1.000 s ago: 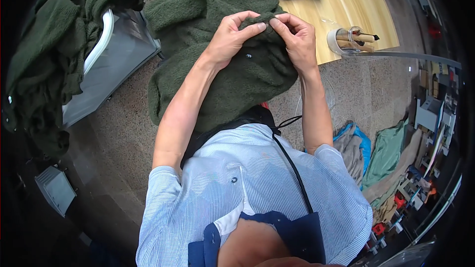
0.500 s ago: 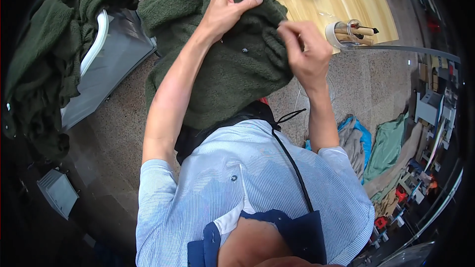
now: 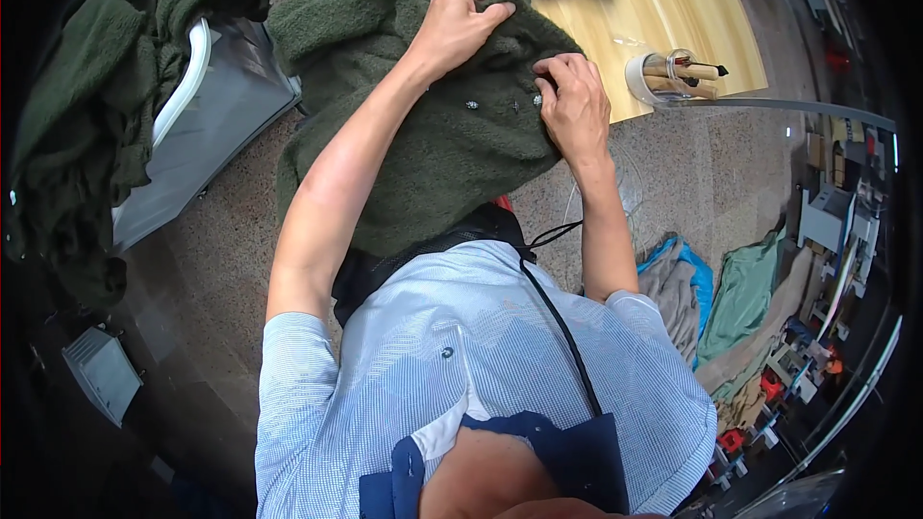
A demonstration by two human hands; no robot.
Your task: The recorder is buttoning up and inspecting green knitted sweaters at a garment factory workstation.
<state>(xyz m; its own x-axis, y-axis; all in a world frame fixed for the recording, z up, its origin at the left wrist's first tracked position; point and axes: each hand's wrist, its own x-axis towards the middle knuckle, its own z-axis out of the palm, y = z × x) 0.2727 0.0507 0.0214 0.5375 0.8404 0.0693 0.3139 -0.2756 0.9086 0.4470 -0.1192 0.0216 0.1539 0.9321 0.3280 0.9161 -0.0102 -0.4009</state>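
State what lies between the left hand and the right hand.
The head view shows dark green knit fabric between the left hand and right hand, with a small shiny ornament beside the latter.

A: Colour of the garment (image 3: 423,173) under the left hand (image 3: 460,24) and right hand (image 3: 577,106)?

B: Dark green. The ornament (image 3: 472,105) left of the right hand shows silvery white.

A: Worktop (image 3: 683,10), beyond the right hand?

B: Pale yellow, streaked with wood grain. The ring (image 3: 636,80) right of that hand is white, the sticks (image 3: 706,71) beside it tan.

A: Left of the left hand?

B: Grey panel (image 3: 212,125), white curved edge (image 3: 192,72), dark green cloth (image 3: 87,96).

A: Nearer the body than both hands?

B: Shirt (image 3: 385,404) pale blue, finely checked; collar (image 3: 582,461) navy; cord (image 3: 558,327) black. Floor (image 3: 231,202), below the left hand, speckled brown-grey.
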